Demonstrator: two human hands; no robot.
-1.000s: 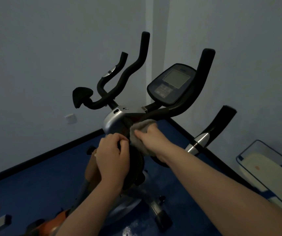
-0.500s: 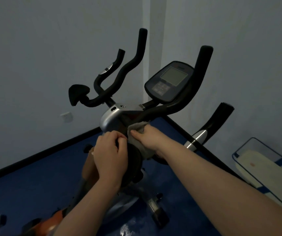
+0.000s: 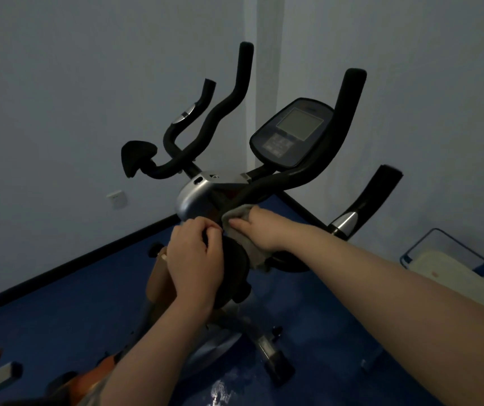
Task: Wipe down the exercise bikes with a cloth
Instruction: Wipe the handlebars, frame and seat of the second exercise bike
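Head view, single frame.

Exercise bike (image 3: 205,197): black frame with a silver-grey housing at the handlebar junction, standing on a blue floor (image 3: 59,312) in the corner of two pale walls. Long axis runs from the near lower left, where orange trim shows, up and away toward the corner. Handlebars (image 3: 229,106) are black, foam-covered, branching upward in curved prongs to left and right; two of the grips carry silver sensor bands. Console (image 3: 292,131): dark oval panel with a grey rectangular screen above a block of buttons, tilted back to face the viewer, mounted right of centre between the right-hand prongs. A foot of the base stands on the floor below.

Cloth (image 3: 242,213): grey, soft, bunched; lies against the black stem just under the silver housing, with a fold hanging down beneath the right hand.

Right hand (image 3: 260,230): fingers curled round the cloth, pressing it to the stem; forearm enters from the lower right.

Left hand (image 3: 194,260): fingers curled round a black part of the bike just below the housing, touching distance from the cloth; forearm enters from the bottom edge.

Wall socket (image 3: 117,198): white, on the left wall, low down.

Container (image 3: 454,268): clear with blue edging, on the floor at the right edge; contents pale, not identifiable.
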